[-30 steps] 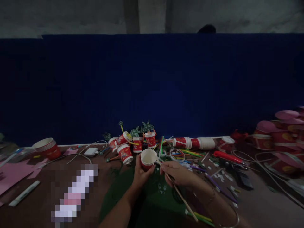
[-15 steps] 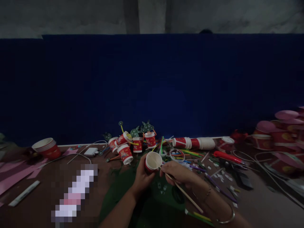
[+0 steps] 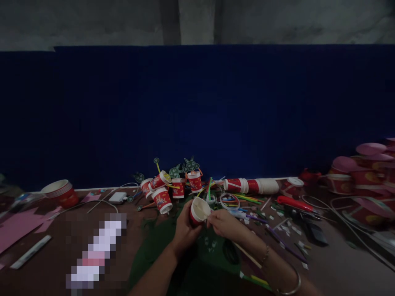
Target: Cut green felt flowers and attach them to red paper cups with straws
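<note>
My left hand (image 3: 187,230) is wrapped around a red paper cup (image 3: 195,220) with a white rim, its mouth tilted up towards me. At the cup's right side, my right hand (image 3: 224,224) pinches a thin wooden stick (image 3: 248,255), whose rear end slants down to the right beneath the wrist. Inside the cup a pale, narrow length shows, which looks like the front of the stick; where it passes the cup wall is hidden by my fingers. Behind the cup lie several red cups (image 3: 162,200) with straws and green paper figures (image 3: 191,164) attached.
Stacked paper cups (image 3: 267,186) lie on their side behind, near a tape roll (image 3: 230,200). Straws, paper scraps and a red-handled tool (image 3: 294,203) cover the right. A white marker-like stick (image 3: 31,252), pink paper (image 3: 18,228) and nested cups (image 3: 61,193) are left.
My right hand has pushed the stick up and left along its length; less of it shows behind the hand, and a pale length now shows more inside the cup.
</note>
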Tool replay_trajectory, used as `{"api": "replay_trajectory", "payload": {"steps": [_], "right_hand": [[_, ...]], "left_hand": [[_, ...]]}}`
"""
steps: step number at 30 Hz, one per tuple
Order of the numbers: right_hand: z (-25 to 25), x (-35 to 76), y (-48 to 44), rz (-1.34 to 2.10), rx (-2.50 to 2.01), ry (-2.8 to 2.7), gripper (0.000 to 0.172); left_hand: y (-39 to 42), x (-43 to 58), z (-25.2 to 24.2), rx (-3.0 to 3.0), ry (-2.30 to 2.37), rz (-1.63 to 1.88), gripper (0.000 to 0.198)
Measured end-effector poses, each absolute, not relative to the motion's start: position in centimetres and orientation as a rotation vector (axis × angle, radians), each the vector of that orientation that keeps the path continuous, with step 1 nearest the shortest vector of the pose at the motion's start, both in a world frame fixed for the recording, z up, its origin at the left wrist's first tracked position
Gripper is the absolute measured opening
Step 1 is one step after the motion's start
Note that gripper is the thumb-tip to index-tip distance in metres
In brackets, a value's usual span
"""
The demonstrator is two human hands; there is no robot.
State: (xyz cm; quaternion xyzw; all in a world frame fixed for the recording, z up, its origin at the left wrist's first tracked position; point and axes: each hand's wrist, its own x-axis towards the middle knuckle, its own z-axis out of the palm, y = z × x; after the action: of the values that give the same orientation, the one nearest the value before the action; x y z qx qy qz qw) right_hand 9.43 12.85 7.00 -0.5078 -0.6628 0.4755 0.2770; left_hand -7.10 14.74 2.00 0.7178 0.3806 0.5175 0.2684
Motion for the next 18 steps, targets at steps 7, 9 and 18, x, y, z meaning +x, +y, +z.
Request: {"api": "replay_trajectory", "payload": {"steps": [7, 9, 18], "right_hand": [[7.0, 9.0, 12.2, 0.673, -1.535, -2.091, 0.03], [7.0, 9.0, 12.4, 0.555, -1.636, -2.102, 0.028], [8.5, 10.4, 12.0, 0.704, -1.54, -2.238, 0.032]], "left_hand": [[14.4, -6.6, 1.6, 2.091, 1.076, 1.28, 0.065], [13.8, -6.0, 1.4, 2.216, 0.973, 1.19, 0.061], [13.9, -5.8, 1.5, 2.079, 1.112, 1.3, 0.052]]}}
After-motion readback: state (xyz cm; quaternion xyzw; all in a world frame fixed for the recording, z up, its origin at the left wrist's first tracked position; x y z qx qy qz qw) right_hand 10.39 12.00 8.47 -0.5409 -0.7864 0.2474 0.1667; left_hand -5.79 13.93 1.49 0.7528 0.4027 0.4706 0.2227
